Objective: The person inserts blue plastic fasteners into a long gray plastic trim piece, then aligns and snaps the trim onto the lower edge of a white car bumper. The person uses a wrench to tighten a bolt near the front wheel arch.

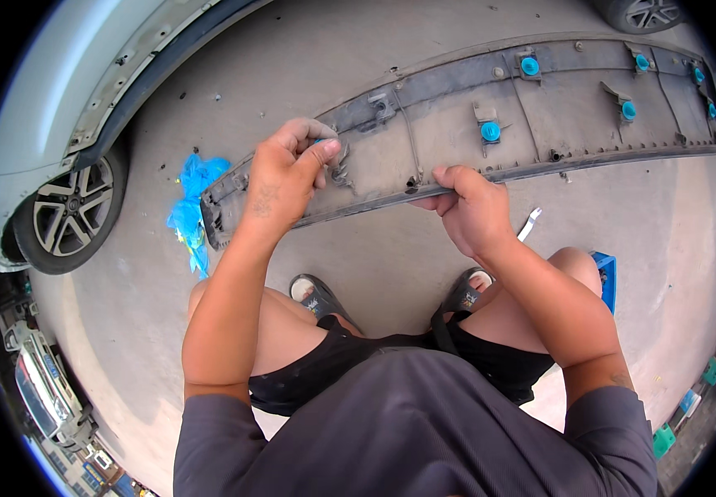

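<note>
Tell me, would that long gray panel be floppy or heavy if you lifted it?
The long panel would probably flex a little, being long and narrow. It's likely light for its size, looking like thin molded plastic. Its blue clips stick up, so they might snag.

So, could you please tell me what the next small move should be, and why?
Perhaps use the left hand to check the grey bracket beside it for a clip: I see no blue one there, though the hand may hide part, whereas blue clips sit farther right on the panel, whose lower edge the right hand holds.
</note>
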Tool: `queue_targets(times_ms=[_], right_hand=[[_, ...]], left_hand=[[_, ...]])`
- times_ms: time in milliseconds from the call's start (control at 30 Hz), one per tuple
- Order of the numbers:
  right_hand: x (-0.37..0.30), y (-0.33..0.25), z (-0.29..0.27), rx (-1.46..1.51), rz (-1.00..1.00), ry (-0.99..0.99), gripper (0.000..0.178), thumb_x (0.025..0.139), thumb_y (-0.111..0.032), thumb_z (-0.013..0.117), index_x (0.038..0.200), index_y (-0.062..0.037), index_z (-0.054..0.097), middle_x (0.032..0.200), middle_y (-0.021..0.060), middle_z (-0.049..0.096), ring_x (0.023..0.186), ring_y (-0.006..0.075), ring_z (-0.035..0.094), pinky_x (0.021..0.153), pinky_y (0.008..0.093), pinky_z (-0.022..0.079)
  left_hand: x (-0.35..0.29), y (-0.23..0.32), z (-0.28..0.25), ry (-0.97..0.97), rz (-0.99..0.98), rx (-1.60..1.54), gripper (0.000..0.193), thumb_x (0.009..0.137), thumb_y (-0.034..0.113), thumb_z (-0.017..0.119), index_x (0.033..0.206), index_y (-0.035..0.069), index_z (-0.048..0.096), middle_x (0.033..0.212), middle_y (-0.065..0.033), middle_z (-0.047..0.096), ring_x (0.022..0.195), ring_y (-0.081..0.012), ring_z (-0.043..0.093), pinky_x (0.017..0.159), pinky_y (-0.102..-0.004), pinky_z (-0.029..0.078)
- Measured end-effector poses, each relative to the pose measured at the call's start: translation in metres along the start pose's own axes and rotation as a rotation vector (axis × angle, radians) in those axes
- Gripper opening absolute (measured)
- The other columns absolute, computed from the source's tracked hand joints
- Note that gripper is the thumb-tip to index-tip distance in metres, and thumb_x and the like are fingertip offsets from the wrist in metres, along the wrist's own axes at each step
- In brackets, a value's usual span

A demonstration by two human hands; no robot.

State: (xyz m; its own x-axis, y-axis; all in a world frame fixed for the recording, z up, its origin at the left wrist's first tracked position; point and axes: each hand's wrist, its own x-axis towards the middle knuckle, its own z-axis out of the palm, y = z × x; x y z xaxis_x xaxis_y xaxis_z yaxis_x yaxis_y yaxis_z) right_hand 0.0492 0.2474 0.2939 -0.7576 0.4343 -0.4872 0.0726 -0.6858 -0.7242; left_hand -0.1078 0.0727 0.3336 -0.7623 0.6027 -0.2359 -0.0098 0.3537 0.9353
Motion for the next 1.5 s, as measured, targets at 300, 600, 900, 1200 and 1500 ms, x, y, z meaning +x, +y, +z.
queue_targets(times_ms=[300, 600, 900, 1200, 1500], right_hand=[[-0.005, 0.01, 0.002, -0.05, -0.013, 0.001, 0.013, 0.086, -0.004, 0.062, 0.091, 0.0079, 0.064, 0.093, 0.0138, 0.065, 0.081, 0.024, 0.066, 0.079, 0.0415, 0.058], [-0.009, 0.011, 0.0, -0.179, 0.003, 0.004, 0.014, 0.084, -0.01, 0.066, 0.09, 0.0028, 0.065, 0.088, 0.01, 0.066, 0.077, 0.0208, 0.065, 0.075, 0.0375, 0.056], [-0.013, 0.008, 0.006, -0.176, -0.011, 0.0, 0.015, 0.083, -0.014, 0.066, 0.088, 0.0006, 0.065, 0.085, 0.0073, 0.066, 0.074, 0.0177, 0.062, 0.07, 0.0341, 0.053], [-0.017, 0.011, 0.008, -0.134, -0.053, -0.023, 0.014, 0.085, -0.013, 0.066, 0.088, 0.0007, 0.064, 0.084, 0.0063, 0.065, 0.076, 0.0162, 0.062, 0.068, 0.0336, 0.055], [-0.018, 0.034, 0.005, -0.344, -0.157, -0.007, 0.011, 0.086, -0.009, 0.065, 0.091, 0.0006, 0.063, 0.087, 0.0044, 0.065, 0.079, 0.0135, 0.061, 0.069, 0.0307, 0.052]], left_hand=[[0.02, -0.029, 0.019, 0.161, 0.318, 0.309, 0.025, 0.092, 0.009, 0.065, 0.116, 0.001, 0.065, 0.076, -0.0002, 0.057, 0.06, -0.0066, 0.048, 0.056, -0.023, 0.039], [0.018, -0.017, 0.026, 0.135, -0.004, 0.125, 0.023, 0.094, 0.004, 0.06, 0.116, -0.002, 0.064, 0.083, -0.0047, 0.061, 0.067, -0.008, 0.054, 0.056, -0.0236, 0.048], [0.015, -0.005, 0.033, 0.193, -0.014, 0.072, 0.018, 0.092, 0.003, 0.062, 0.108, -0.007, 0.062, 0.083, -0.0071, 0.063, 0.065, -0.0106, 0.058, 0.056, -0.0262, 0.052], [0.013, -0.009, 0.038, 0.208, -0.01, -0.02, 0.012, 0.091, 0.002, 0.065, 0.099, -0.005, 0.062, 0.081, -0.0087, 0.064, 0.066, -0.0127, 0.061, 0.057, -0.0271, 0.053], [0.016, -0.01, 0.045, 0.18, 0.022, -0.113, 0.017, 0.095, 0.009, 0.062, 0.098, -0.007, 0.06, 0.08, -0.0116, 0.064, 0.064, -0.014, 0.062, 0.058, -0.0283, 0.056]])
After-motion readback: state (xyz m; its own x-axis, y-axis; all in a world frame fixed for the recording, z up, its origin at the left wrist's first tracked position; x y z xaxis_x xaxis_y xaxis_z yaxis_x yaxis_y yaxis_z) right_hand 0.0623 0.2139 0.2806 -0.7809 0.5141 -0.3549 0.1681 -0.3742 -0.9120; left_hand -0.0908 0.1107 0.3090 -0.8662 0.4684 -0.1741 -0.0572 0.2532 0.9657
